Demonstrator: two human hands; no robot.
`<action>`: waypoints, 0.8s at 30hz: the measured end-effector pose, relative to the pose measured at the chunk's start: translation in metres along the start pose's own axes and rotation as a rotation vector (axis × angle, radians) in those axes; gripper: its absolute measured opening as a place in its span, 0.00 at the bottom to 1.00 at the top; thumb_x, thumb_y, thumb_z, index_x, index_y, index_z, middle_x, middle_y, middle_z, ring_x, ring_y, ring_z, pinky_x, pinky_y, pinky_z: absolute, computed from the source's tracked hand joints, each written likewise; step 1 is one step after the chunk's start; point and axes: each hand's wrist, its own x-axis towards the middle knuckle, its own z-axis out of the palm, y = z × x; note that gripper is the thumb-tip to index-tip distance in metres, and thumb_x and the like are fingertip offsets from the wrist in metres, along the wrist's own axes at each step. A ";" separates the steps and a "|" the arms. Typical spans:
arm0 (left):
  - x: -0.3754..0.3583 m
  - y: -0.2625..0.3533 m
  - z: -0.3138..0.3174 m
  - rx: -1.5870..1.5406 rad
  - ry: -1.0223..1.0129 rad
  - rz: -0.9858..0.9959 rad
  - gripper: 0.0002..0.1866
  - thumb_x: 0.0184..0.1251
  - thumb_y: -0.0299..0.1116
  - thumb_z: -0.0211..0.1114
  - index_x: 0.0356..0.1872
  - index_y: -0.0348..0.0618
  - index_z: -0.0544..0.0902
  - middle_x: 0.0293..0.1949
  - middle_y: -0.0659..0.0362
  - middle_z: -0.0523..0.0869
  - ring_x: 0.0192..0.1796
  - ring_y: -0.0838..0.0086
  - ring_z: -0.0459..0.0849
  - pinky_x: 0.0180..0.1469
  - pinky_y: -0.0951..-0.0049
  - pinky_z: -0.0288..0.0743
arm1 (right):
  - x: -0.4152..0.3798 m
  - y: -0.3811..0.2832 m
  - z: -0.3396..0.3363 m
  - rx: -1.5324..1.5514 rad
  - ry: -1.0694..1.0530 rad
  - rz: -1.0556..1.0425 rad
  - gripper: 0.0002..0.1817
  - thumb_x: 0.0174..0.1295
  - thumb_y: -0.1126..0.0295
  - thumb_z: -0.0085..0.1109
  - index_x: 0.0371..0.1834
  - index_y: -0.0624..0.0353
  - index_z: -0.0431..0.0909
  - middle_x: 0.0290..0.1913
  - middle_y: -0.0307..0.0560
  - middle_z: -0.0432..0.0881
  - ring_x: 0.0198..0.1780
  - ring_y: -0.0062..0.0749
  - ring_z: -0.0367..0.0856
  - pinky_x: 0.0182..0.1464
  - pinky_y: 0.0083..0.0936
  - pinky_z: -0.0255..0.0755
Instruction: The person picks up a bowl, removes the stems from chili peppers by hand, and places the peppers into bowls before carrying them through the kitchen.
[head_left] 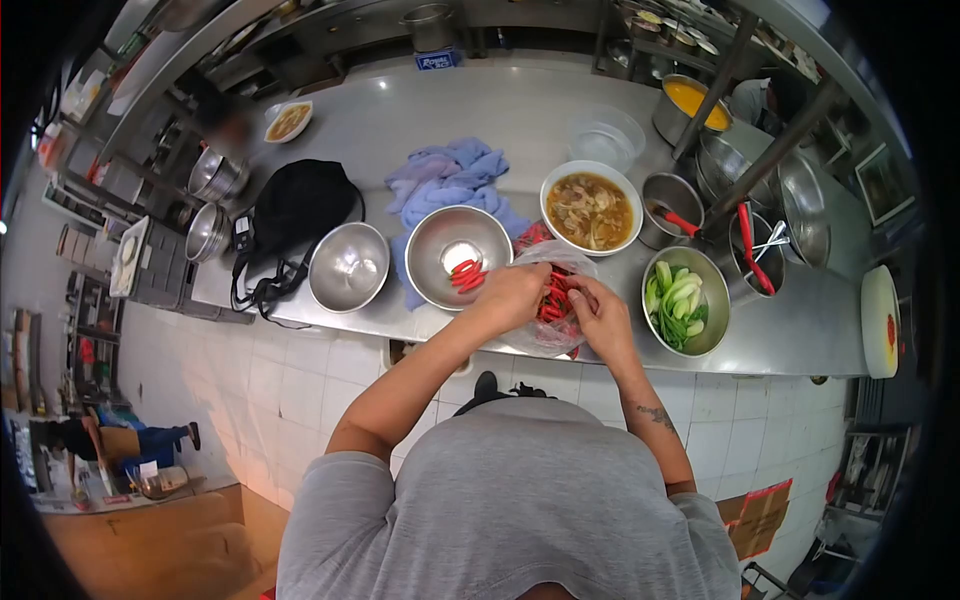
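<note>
A clear plastic bag [538,340] of red chilies [553,300] lies at the near table edge. Over its left side is my left hand [512,297], its fingers curled together at the bag's mouth. My right hand [603,318] bends in from the other side, thumb and fingers drawn together by the chilies. Whatever each set of fingertips pinches is too small to make out. Left of the bag, a steel bowl [428,275] holds several loose red chilies [467,275]. Behind the bag stands a white bowl of brown soup [592,208] with pale pieces in it.
A second steel bowl [349,267] and a black bag [305,205] stand at left. Blue cloths [452,180] lie behind. At right are a bowl of green vegetables [686,302], steel pots with red-handled utensils [752,245], and a pot of orange liquid [697,105]. Another person [125,440] stands far left.
</note>
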 end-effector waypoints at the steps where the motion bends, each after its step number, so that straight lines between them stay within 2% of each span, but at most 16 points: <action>1: 0.000 -0.001 -0.002 -0.004 -0.003 -0.001 0.07 0.58 0.30 0.59 0.35 0.39 0.75 0.30 0.48 0.82 0.34 0.51 0.81 0.34 0.53 0.71 | 0.001 -0.002 0.000 0.002 0.012 -0.038 0.14 0.56 0.67 0.59 0.46 0.57 0.79 0.35 0.53 0.80 0.33 0.44 0.78 0.38 0.33 0.71; 5: -0.003 0.005 -0.017 -0.061 0.023 0.028 0.08 0.60 0.32 0.60 0.35 0.39 0.75 0.30 0.47 0.82 0.34 0.51 0.81 0.34 0.53 0.71 | 0.007 -0.005 0.000 -0.050 0.012 -0.193 0.11 0.57 0.68 0.60 0.42 0.59 0.80 0.34 0.52 0.80 0.32 0.43 0.78 0.37 0.31 0.71; 8: -0.005 0.001 -0.028 -0.122 0.043 0.037 0.08 0.61 0.33 0.60 0.35 0.39 0.75 0.30 0.47 0.81 0.35 0.51 0.80 0.35 0.54 0.71 | 0.010 -0.018 -0.005 -0.034 0.028 -0.229 0.09 0.57 0.69 0.60 0.38 0.60 0.81 0.32 0.51 0.79 0.31 0.41 0.77 0.36 0.30 0.70; 11: -0.010 -0.002 -0.037 -0.155 0.078 0.103 0.08 0.61 0.32 0.60 0.35 0.38 0.74 0.30 0.47 0.80 0.35 0.50 0.79 0.35 0.55 0.71 | 0.014 -0.027 -0.008 -0.012 0.016 -0.194 0.08 0.57 0.71 0.59 0.38 0.60 0.81 0.29 0.50 0.77 0.30 0.39 0.77 0.34 0.28 0.69; 13: -0.011 -0.003 -0.041 -0.133 0.122 0.159 0.08 0.61 0.33 0.60 0.34 0.38 0.74 0.29 0.47 0.79 0.34 0.49 0.78 0.35 0.56 0.71 | 0.018 -0.033 -0.011 -0.030 -0.027 -0.175 0.08 0.57 0.72 0.59 0.38 0.62 0.81 0.29 0.48 0.78 0.30 0.33 0.77 0.35 0.25 0.69; 14: -0.010 -0.005 -0.043 -0.200 0.170 0.205 0.08 0.62 0.32 0.60 0.33 0.38 0.74 0.27 0.49 0.78 0.31 0.53 0.77 0.33 0.60 0.70 | 0.021 -0.036 -0.012 -0.039 -0.049 -0.165 0.09 0.57 0.72 0.60 0.39 0.63 0.81 0.28 0.47 0.78 0.30 0.30 0.77 0.35 0.23 0.69; 16: -0.009 -0.011 -0.050 -0.328 0.265 0.301 0.08 0.62 0.32 0.59 0.32 0.38 0.73 0.24 0.54 0.77 0.26 0.61 0.77 0.30 0.67 0.70 | 0.031 -0.041 -0.011 0.235 -0.142 -0.110 0.10 0.59 0.71 0.59 0.39 0.65 0.80 0.29 0.45 0.80 0.31 0.25 0.76 0.37 0.20 0.69; 19: -0.021 -0.002 -0.084 -0.862 0.099 0.073 0.07 0.63 0.30 0.58 0.29 0.39 0.73 0.23 0.64 0.74 0.22 0.78 0.71 0.24 0.78 0.63 | 0.046 -0.051 0.003 0.473 -0.254 -0.098 0.12 0.61 0.68 0.58 0.39 0.68 0.80 0.31 0.42 0.81 0.34 0.19 0.75 0.39 0.18 0.69; 20: -0.023 -0.008 -0.088 -0.983 0.130 -0.003 0.06 0.63 0.30 0.57 0.29 0.39 0.73 0.22 0.65 0.73 0.22 0.81 0.68 0.24 0.80 0.61 | 0.052 -0.057 0.011 0.523 -0.290 -0.111 0.13 0.61 0.68 0.58 0.39 0.69 0.79 0.31 0.41 0.81 0.34 0.18 0.75 0.40 0.18 0.69; 22: -0.027 -0.023 -0.092 -1.225 0.200 -0.165 0.05 0.62 0.29 0.56 0.28 0.40 0.73 0.22 0.68 0.70 0.22 0.88 0.63 0.22 0.84 0.56 | 0.064 -0.072 0.029 0.354 -0.315 -0.127 0.12 0.61 0.67 0.57 0.41 0.66 0.80 0.31 0.45 0.82 0.34 0.23 0.77 0.39 0.20 0.70; 23: -0.032 -0.037 -0.094 -1.496 0.228 -0.177 0.04 0.60 0.28 0.54 0.29 0.40 0.73 0.22 0.63 0.71 0.19 0.85 0.61 0.20 0.83 0.55 | 0.066 -0.076 0.035 0.269 -0.327 -0.133 0.12 0.61 0.67 0.57 0.42 0.65 0.80 0.31 0.46 0.82 0.33 0.26 0.78 0.39 0.21 0.71; 24: -0.037 -0.047 -0.097 -1.586 0.254 -0.171 0.03 0.60 0.27 0.53 0.30 0.39 0.73 0.23 0.62 0.72 0.19 0.84 0.61 0.19 0.83 0.55 | 0.066 -0.076 0.036 0.189 -0.262 -0.202 0.11 0.61 0.68 0.57 0.41 0.64 0.80 0.30 0.47 0.82 0.32 0.26 0.78 0.38 0.22 0.70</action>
